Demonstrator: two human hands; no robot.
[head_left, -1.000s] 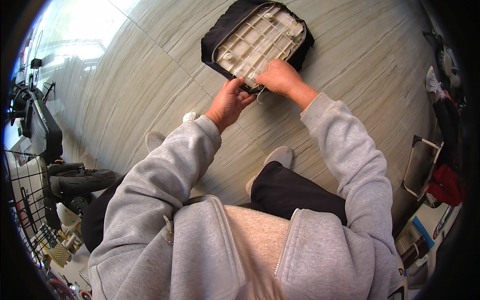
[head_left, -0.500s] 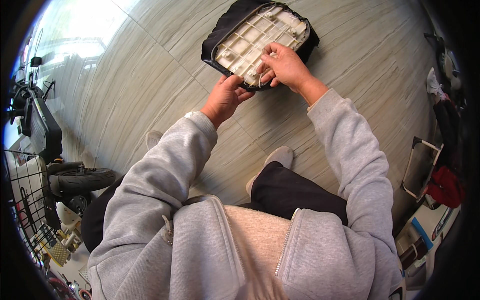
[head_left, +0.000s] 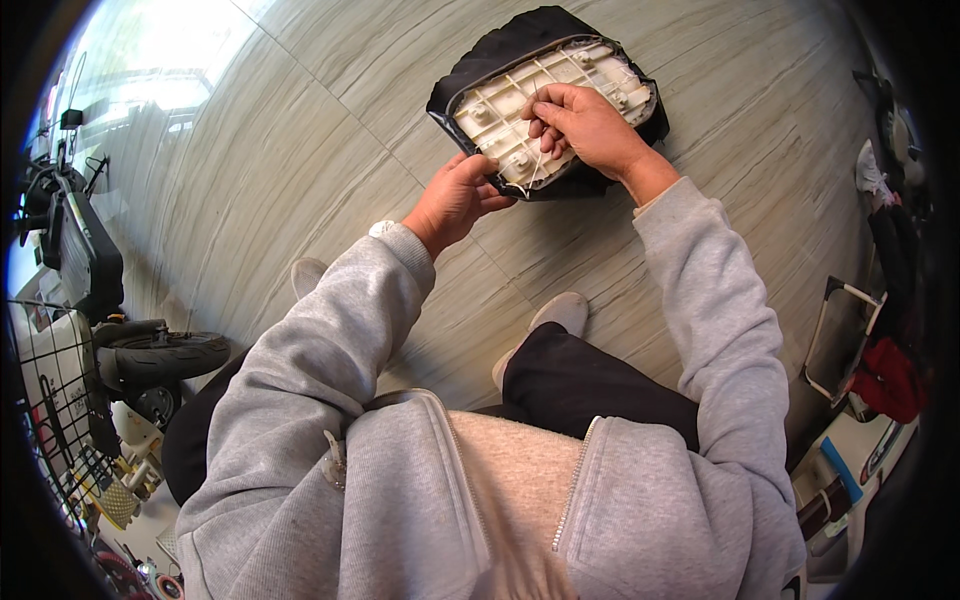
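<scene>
Upside down on the floor lies a seat with a cream ribbed plastic base (head_left: 505, 92) and a black cover (head_left: 530, 42) wrapped over its edges. My left hand (head_left: 455, 200) grips the seat's near-left edge, thumb on top and fingers beneath. Over the base, my right hand (head_left: 585, 130) is closed in a pinch on a thin pale cord (head_left: 533, 177). That cord runs down from the fingers to the cover's near edge, by my left fingertips. A thin end sticks up above the pinch; whether it is cord or a needle I cannot tell.
Wood-look tiles (head_left: 330, 190) make up the floor. At the left are a black tyre (head_left: 165, 355), a wire basket (head_left: 65, 400) and a dark scooter-like frame (head_left: 90, 250). A metal-framed item (head_left: 840, 335) and red cloth (head_left: 890, 380) are at the right. My shoe (head_left: 560, 315) is below the seat.
The seat has shifted right and slightly nearer. My right hand has moved a little right, and the cord now shows stretched between it and the seat's edge. My left hand still grips the edge.
</scene>
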